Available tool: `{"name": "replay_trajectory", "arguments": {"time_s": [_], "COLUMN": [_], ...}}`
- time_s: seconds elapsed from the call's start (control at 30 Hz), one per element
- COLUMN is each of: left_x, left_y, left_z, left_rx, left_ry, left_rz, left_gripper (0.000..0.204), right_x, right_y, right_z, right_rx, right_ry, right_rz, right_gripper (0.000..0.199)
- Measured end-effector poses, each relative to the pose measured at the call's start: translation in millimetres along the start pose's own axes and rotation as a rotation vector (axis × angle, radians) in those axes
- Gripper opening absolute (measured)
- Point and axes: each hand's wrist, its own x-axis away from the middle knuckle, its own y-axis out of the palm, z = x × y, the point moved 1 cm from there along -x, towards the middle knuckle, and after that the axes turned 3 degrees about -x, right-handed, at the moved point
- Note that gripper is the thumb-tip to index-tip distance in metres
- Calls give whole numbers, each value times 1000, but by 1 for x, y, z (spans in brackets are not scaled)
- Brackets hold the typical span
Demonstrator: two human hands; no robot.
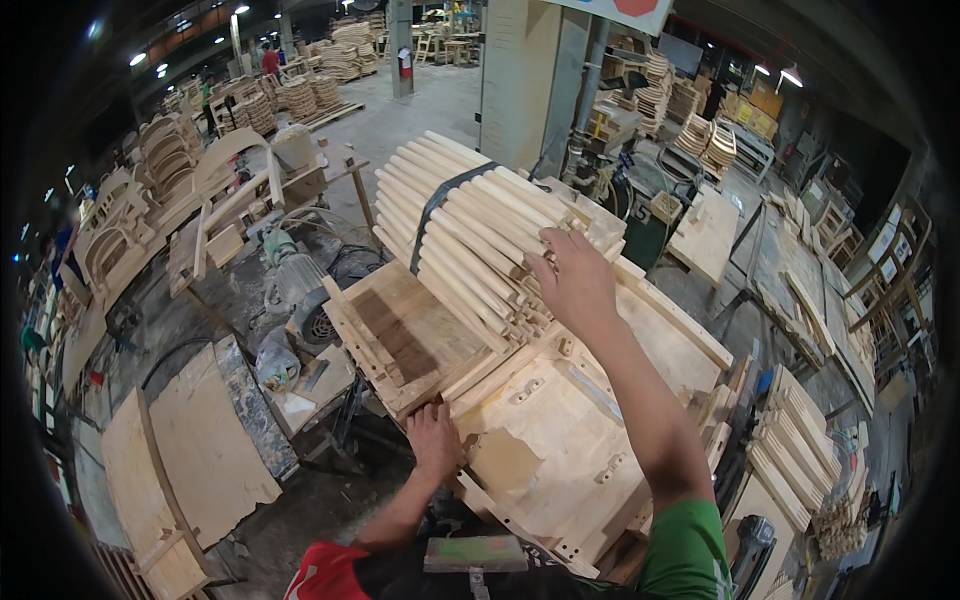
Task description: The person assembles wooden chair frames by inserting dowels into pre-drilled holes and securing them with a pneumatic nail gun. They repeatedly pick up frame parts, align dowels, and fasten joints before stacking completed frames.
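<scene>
A large bundle of pale wooden dowels (465,215), bound by a dark strap (440,205), lies slanting on the wooden bench fixture ahead of me. My right hand (578,282) reaches over the near ends of the dowels on the right, thumb and fingers apart and touching the bundle; no dowel shows lifted in it. Lower down, my left hand (436,442) has its fingers curled over the near corner of a shallow wooden box (400,325). Right of that hand lies a plywood jig board (555,420) with small wooden blocks fixed on it.
An electric motor (298,285) and a plastic bag (277,360) are to the left. Curved plywood panels (205,440) stand at lower left. Stacked wooden parts (795,450) lie at right. A pillar (520,90) rises behind the bundle, with chair-part stacks (345,50) far back.
</scene>
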Motion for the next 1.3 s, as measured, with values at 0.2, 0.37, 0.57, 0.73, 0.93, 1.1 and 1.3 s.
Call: {"name": "replay_trajectory", "arguments": {"time_s": [0.2, 0.37, 0.57, 0.73, 0.93, 1.1, 1.3], "left_x": [4, 4, -9, -61, -136, -188, -202], "left_y": [2, -1, -42, -92, -135, -123, -94], "left_z": [-5, -7, 6, 29, 69, 102, 111], "left_rx": [13, 6, 208, 329, 353, 360, 427], "left_ry": [2, -10, 126, 196, 374, 451, 438], "left_rz": [59, 25, 169, 340, 524, 534, 570], "left_gripper": [33, 34, 39, 40, 49, 62, 62], "right_x": [-8, 2, 19, 22, -33, -44, -13], "right_y": [26, 28, 32, 38, 40, 42, 16], "right_z": [9, 16, 51, 81, 62, 58, 67], "right_rx": [-81, -153, -758, -709, -358, -353, -438], "right_ry": [-45, -20, 433, 583, 456, 482, 271], "right_rz": [23, 60, 42, 88, 93, 24, 193], "right_gripper": [22, 25, 33, 38, 49, 44, 24]}}
